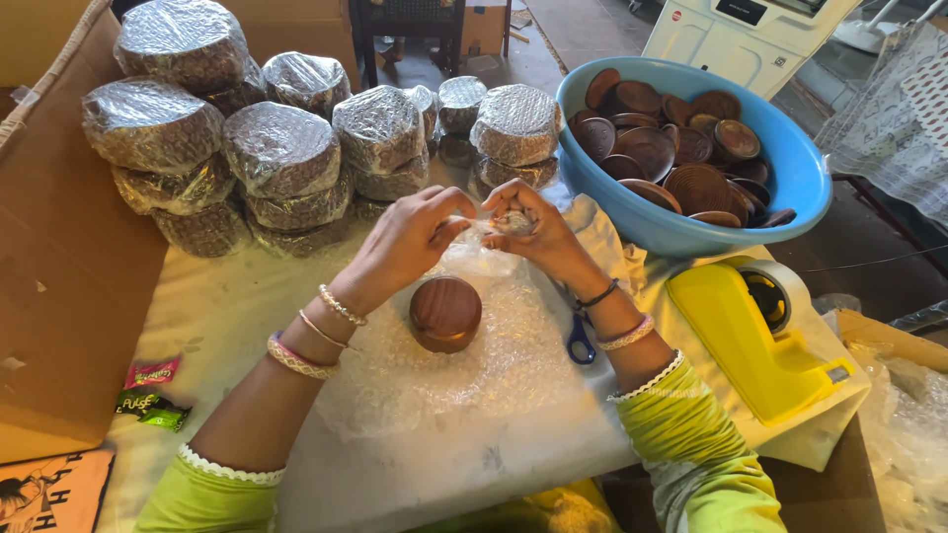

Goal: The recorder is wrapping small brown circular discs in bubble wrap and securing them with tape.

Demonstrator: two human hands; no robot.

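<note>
Film-wrapped round packages [281, 148] stacked rear-left of bench; blue basin [805, 188] holds brown wooden lids. Both hands, left [410, 242] and right [533, 232], pinch bubble wrap [474, 257].

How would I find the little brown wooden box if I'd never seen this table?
Start at the big blue tub of wooden pieces, then look left to the bubble wrap sheet spread below both hands. The round wooden box stands there alone. Unlike the stacked wrapped bundles behind, it is bare, smooth and unwrapped.
</note>
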